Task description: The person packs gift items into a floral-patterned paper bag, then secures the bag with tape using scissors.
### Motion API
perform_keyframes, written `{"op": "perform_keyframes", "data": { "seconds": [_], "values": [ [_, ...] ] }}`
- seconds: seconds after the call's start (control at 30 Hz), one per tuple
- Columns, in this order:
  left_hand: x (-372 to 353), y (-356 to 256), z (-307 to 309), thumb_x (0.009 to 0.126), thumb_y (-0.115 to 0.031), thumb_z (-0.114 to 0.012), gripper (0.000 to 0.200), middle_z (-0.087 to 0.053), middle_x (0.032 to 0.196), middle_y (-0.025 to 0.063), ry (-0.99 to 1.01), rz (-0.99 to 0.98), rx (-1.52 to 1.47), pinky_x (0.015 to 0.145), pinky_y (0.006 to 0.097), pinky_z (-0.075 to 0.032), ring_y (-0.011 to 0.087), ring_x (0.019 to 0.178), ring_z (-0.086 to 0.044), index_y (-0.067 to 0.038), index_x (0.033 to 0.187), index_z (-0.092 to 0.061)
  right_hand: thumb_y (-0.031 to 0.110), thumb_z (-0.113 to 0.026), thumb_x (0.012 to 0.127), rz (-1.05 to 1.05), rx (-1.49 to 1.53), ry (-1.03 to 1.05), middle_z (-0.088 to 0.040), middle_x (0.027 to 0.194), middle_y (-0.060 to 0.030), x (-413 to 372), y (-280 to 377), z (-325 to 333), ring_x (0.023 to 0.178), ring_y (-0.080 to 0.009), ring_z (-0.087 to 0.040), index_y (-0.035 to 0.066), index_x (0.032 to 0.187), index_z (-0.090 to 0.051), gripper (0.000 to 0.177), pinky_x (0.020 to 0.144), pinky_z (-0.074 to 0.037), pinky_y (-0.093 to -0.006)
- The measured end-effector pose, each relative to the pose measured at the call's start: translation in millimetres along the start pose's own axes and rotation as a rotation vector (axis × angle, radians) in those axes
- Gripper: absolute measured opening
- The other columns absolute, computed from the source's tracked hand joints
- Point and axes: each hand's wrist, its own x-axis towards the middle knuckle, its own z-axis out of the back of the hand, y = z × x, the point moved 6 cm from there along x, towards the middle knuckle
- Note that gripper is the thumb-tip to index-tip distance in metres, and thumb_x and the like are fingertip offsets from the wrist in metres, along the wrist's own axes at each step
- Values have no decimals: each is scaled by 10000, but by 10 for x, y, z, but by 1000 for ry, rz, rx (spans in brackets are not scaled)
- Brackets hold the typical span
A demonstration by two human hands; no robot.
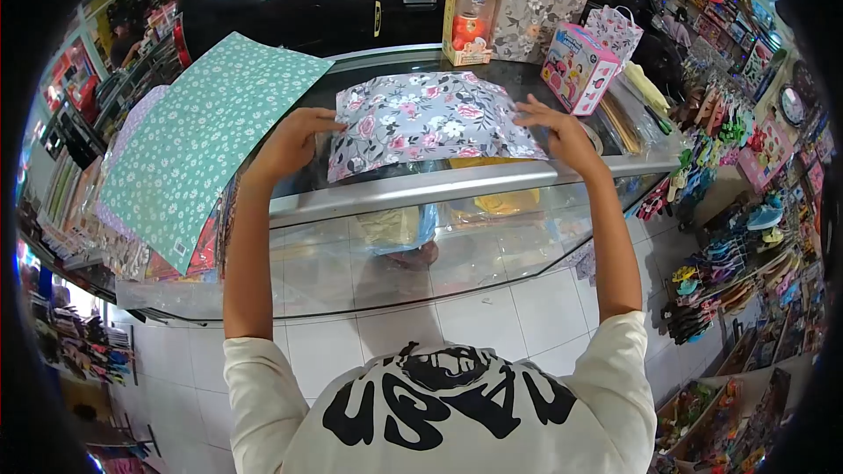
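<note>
A sheet of grey wrapping paper with pink and white roses (430, 118) lies across the glass counter in front of me. Creases run through it, and its edges lift a little. At its left edge is my left hand (291, 142), fingers stretched out and their tips touching the paper. My right hand (564, 136) is at the opposite edge with its fingers spread, the fingertips against the sheet. Neither hand appears to grip anything. Whether something lies beneath the paper is hidden.
Green daisy-patterned paper (215, 127) covers the counter's left end. Along the back stand a boxed toy (471, 22), a floral gift bag (537, 22), a pink box (578, 68) and a smaller bag (615, 31). The counter's metal edge (421, 189) runs before me; a black car (307, 0) is behind.
</note>
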Motion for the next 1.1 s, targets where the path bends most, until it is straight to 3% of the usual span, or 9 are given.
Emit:
{"op": "perform_keyframes", "data": {
  "seconds": [0.07,0.2,0.23,0.37,0.57,0.67,0.7,0.93,1.1],
  "values": [
    [19,-45,-27,851,-15,-498,388,-487,1282,194,-34,153,-171,992,396,-383,357,1217,-431,-135,1211,-579,-205,-370,703,-18,83,-83,-587,1226,-119,31,5,101,1311,-252,-387,-5,1087,-623,501,1060,-318,-329],
    [7,-248,-518,954,-172,-374,443,-275,1405,298,-15,48,107,1074,459,-256,397,1334,-267,-125,1392,-329,138,-433,950,-189,310,-182,-510,1304,-162,242,430,-35,1299,-258,-394,-25,1259,-485,353,1033,-335,-317],
    [16,-324,-654,971,-207,-341,453,-227,1422,312,72,105,103,1086,468,-223,399,1347,-238,-134,1414,-278,380,-435,957,-211,217,-96,-415,1379,-204,265,459,-151,1322,-288,-351,-23,1357,-358,573,1061,-287,-327],
    [43,-461,-834,976,-419,-285,594,-166,1447,326,85,393,-4,1097,504,-164,390,1374,-175,-79,1449,-170,535,-439,906,-306,167,90,-217,1439,-317,279,506,-578,1353,-368,-257,-97,1407,-136,862,1093,-219,-344],
    [193,-578,-615,915,-589,-297,819,-104,1511,216,347,406,-138,1124,382,-107,312,1402,-142,33,1432,-166,521,-451,905,-300,294,-4,-333,1387,-311,331,312,-582,1315,-359,-339,-61,1406,-205,806,1060,-269,-340],
    [349,-477,-431,881,-590,-379,857,-164,1496,226,-62,664,-524,1109,348,-166,309,1385,-202,40,1428,-184,505,-457,905,-448,499,-133,-401,1346,-296,479,263,-409,1270,-335,-402,-52,1393,-244,770,1032,-303,-335],
    [391,-505,-411,883,-515,-442,814,-221,1480,220,-124,689,-576,1095,310,-195,286,1369,-239,47,1423,-205,483,-475,913,-493,547,-164,-422,1341,-211,535,229,-414,1207,-245,-423,-27,1391,-275,726,1022,-304,-314],
    [496,-416,-864,866,-241,-559,755,-467,1285,229,-204,587,-863,969,300,-368,249,1154,-477,102,1404,-157,439,-548,876,-489,570,-148,-348,1400,-234,558,350,-666,1282,-281,-360,-26,1386,-291,737,1050,-273,-324],
    [501,-386,-444,904,-367,-455,508,-506,1237,154,-46,588,-550,981,333,-325,232,1128,-471,-34,1288,-472,495,-407,927,-495,576,-68,-401,1364,-232,791,34,-504,1272,-283,-380,-53,1369,-304,712,1038,-283,-319]
  ]
}}
